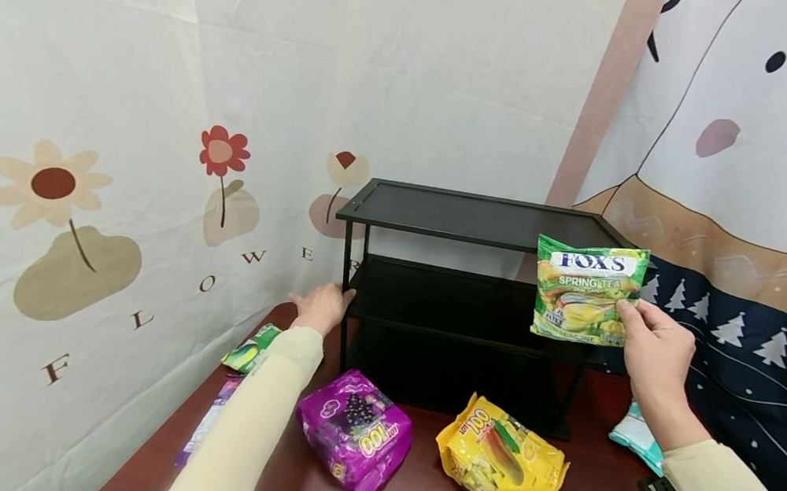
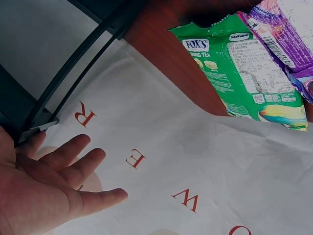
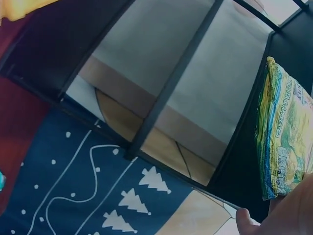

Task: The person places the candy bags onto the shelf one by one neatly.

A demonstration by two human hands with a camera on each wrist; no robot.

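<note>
My right hand (image 1: 657, 356) pinches the right edge of a green Fox's Spring Tea bag (image 1: 584, 294), held upright before the right part of the black shelf (image 1: 431, 295). The right wrist view shows this bag (image 3: 288, 132) near the shelf's top, with part of the hand (image 3: 286, 208) below it. My left hand (image 1: 322, 307) touches the shelf's left post at middle-tier height. In the left wrist view that hand (image 2: 58, 181) has its fingers extended, fingertips beside the black frame.
A purple bag (image 1: 356, 433) and a yellow bag (image 1: 502, 465) lie before the shelf. A green bag (image 1: 251, 348) and a purple-white packet (image 1: 209, 421) lie left, by the left forearm. A teal packet (image 1: 637, 437) lies right, partly behind the right forearm. Printed cloth hangs behind.
</note>
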